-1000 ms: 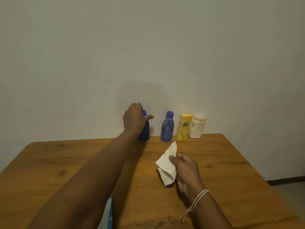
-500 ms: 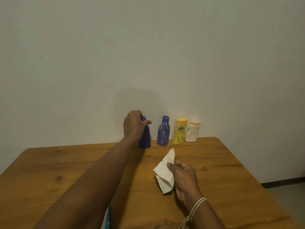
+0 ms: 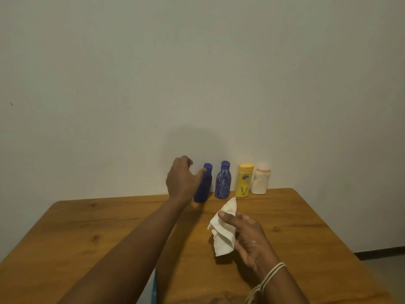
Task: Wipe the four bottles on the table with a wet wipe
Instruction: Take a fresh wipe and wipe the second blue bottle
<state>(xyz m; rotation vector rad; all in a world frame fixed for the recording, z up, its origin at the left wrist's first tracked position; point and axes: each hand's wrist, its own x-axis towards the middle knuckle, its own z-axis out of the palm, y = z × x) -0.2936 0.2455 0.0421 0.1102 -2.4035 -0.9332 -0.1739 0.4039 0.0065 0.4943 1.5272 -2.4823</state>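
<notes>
Four bottles stand in a row at the table's far edge against the wall: a dark blue bottle (image 3: 205,187), a blue patterned bottle (image 3: 223,181), a yellow bottle (image 3: 243,181) and a white bottle (image 3: 260,181). My left hand (image 3: 180,183) grips the dark blue bottle from the left, thumb on its neck. That bottle leans, its base slightly forward of the row. My right hand (image 3: 249,240) hovers over the middle of the table and pinches a crumpled white wet wipe (image 3: 223,235). A cord bracelet circles the right wrist.
The wooden table (image 3: 109,227) has rounded far corners and butts against a plain wall. A thin blue object (image 3: 154,290) shows at the near edge beneath my left forearm. Floor and a dark skirting board (image 3: 379,252) lie past the table's right side.
My left hand has tipped the dark blue bottle and drawn its base forward from the row, the fingers loosening around it. The wipe in my right hand stays in place.
</notes>
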